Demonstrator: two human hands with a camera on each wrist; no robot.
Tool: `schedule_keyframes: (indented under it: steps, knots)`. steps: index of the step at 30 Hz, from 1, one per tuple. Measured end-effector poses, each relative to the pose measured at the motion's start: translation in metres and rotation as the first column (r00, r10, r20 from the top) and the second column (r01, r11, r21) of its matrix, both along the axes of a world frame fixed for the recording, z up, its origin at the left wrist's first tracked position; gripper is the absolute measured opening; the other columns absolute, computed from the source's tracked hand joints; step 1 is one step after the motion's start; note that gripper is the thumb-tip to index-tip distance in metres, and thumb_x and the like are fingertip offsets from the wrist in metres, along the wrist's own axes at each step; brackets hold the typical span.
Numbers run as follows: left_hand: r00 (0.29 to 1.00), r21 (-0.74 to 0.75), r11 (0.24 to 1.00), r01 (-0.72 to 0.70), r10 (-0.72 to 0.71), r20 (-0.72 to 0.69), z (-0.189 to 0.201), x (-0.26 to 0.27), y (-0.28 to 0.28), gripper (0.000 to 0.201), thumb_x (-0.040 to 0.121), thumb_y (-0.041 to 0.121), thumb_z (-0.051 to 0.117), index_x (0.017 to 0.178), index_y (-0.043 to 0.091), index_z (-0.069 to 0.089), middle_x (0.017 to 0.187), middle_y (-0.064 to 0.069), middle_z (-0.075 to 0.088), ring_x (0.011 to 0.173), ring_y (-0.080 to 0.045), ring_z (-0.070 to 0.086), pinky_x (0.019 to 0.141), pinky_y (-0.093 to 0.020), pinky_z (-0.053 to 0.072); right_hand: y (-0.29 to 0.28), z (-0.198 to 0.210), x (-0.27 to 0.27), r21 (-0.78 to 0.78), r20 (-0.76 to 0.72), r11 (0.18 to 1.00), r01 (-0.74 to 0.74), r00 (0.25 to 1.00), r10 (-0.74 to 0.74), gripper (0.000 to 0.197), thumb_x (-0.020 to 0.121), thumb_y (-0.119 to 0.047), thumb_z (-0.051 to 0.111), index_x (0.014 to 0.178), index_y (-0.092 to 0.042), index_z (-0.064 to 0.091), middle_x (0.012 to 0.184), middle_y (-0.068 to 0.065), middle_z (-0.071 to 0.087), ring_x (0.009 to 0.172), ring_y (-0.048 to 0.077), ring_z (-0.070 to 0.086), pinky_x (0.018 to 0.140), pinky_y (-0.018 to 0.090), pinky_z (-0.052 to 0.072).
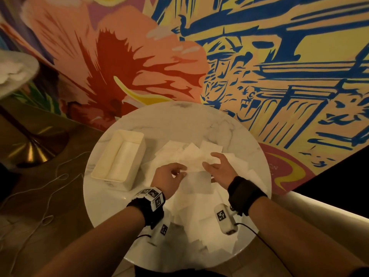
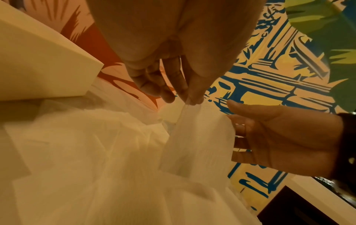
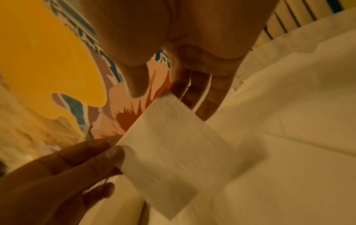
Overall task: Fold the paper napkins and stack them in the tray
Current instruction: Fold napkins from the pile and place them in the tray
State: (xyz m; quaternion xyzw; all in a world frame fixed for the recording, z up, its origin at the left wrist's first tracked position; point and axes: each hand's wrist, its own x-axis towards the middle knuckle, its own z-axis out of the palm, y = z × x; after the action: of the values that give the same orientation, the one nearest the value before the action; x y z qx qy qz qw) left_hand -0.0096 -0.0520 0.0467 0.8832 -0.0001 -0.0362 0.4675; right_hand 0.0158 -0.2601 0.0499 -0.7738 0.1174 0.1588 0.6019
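Note:
A white paper napkin [image 1: 196, 176] hangs between my two hands above a loose pile of napkins [image 1: 199, 222] on the round marble table [image 1: 179, 118]. My left hand [image 1: 180, 171] pinches the napkin's left edge between thumb and fingers; the left wrist view shows this pinch [image 2: 189, 99] on the napkin [image 2: 198, 137]. My right hand [image 1: 211, 162] is at the other side, its straight fingers [image 3: 202, 99] lying against the napkin [image 3: 173, 144] with the thumb held apart. The cream tray [image 1: 105, 154] stands to the left with folded napkins lying inside.
The painted wall rises just behind the table. A second table [image 1: 12, 70] on a gold base [image 1: 34, 150] stands far left, with a thin white cable [image 1: 56, 176] on the floor. A pale ledge [image 1: 319, 206] runs at the right. Bare marble shows behind the pile.

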Motion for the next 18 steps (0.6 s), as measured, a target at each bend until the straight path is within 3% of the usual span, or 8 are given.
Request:
schedule_keyframes:
  steps: [2, 6, 8, 11, 14, 16, 18]
  knots:
    - [0.999, 0.012, 0.999, -0.033, 0.033, 0.005, 0.004, 0.005, 0.006, 0.009, 0.09, 0.022, 0.071, 0.095, 0.029, 0.073, 0.077, 0.013, 0.06, 0.075, 0.003, 0.055, 0.065, -0.001, 0.035, 0.004, 0.004, -0.001, -0.072, 0.057, 0.995, -0.068, 0.996, 0.072, 0.044, 0.086, -0.031, 0.074, 0.122, -0.032, 0.049, 0.104, 0.007, 0.067, 0.095, 0.022, 0.065, 0.072, 0.026, 0.05]
    - [0.998, 0.011, 0.998, -0.064, 0.064, 0.009, 0.009, 0.012, 0.014, 0.006, 0.092, 0.023, 0.068, 0.093, 0.027, 0.073, 0.079, 0.012, 0.063, 0.076, 0.0, 0.056, 0.065, -0.001, 0.036, 0.013, 0.009, 0.0, -0.281, 0.152, 0.954, -0.106, 0.977, 0.153, 0.012, 0.085, -0.024, 0.073, 0.095, -0.029, 0.067, 0.092, -0.002, 0.066, 0.084, 0.015, 0.062, 0.074, 0.019, 0.047]
    - [0.998, 0.053, 0.997, -0.063, 0.061, 0.022, 0.011, 0.015, 0.018, 0.006, 0.092, 0.026, 0.067, 0.09, 0.03, 0.071, 0.085, 0.013, 0.062, 0.08, -0.005, 0.057, 0.067, -0.005, 0.037, 0.018, 0.012, 0.002, -0.357, 0.185, 0.93, -0.091, 0.969, 0.166, 0.005, 0.087, -0.026, 0.072, 0.085, -0.03, 0.069, 0.092, -0.002, 0.066, 0.083, 0.014, 0.059, 0.073, 0.016, 0.045]
    - [0.998, 0.091, 0.995, -0.047, 0.043, 0.046, 0.012, 0.019, 0.022, 0.003, 0.091, 0.028, 0.067, 0.089, 0.03, 0.069, 0.102, 0.01, 0.055, 0.092, -0.011, 0.055, 0.084, -0.023, 0.043, 0.026, 0.016, 0.006, -0.431, 0.227, 0.897, -0.095, 0.951, 0.21, 0.016, 0.086, -0.028, 0.072, 0.076, -0.038, 0.066, 0.094, -0.005, 0.062, 0.078, 0.012, 0.055, 0.074, 0.018, 0.044]
    - [1.0, 0.088, 0.996, 0.029, -0.029, -0.004, 0.019, 0.021, 0.024, 0.008, 0.09, 0.037, 0.068, 0.095, 0.031, 0.065, 0.107, 0.013, 0.055, 0.095, -0.014, 0.058, 0.086, -0.029, 0.045, 0.035, 0.021, 0.008, -0.424, 0.229, 0.897, -0.126, 0.943, 0.241, 0.016, 0.085, -0.028, 0.074, 0.076, -0.039, 0.067, 0.095, -0.01, 0.064, 0.083, 0.011, 0.059, 0.076, 0.017, 0.044]
    - [0.995, 0.107, 0.99, 0.092, -0.086, -0.057, 0.025, 0.023, 0.026, 0.018, 0.09, 0.043, 0.067, 0.104, 0.032, 0.068, 0.106, 0.018, 0.061, 0.094, -0.007, 0.059, 0.084, -0.024, 0.044, 0.043, 0.023, 0.01, -0.379, 0.219, 0.911, -0.159, 0.942, 0.256, 0.011, 0.086, -0.024, 0.074, 0.079, -0.033, 0.071, 0.089, -0.013, 0.069, 0.084, 0.007, 0.062, 0.075, 0.013, 0.043]
    - [0.992, 0.154, 0.98, 0.123, -0.118, -0.043, 0.029, 0.026, 0.029, 0.021, 0.092, 0.046, 0.064, 0.104, 0.032, 0.073, 0.1, 0.018, 0.069, 0.094, -0.005, 0.062, 0.082, -0.022, 0.046, 0.05, 0.026, 0.012, -0.341, 0.214, 0.924, -0.171, 0.944, 0.253, 0.009, 0.085, -0.022, 0.074, 0.08, -0.029, 0.073, 0.082, -0.011, 0.071, 0.078, 0.003, 0.063, 0.073, 0.012, 0.046]
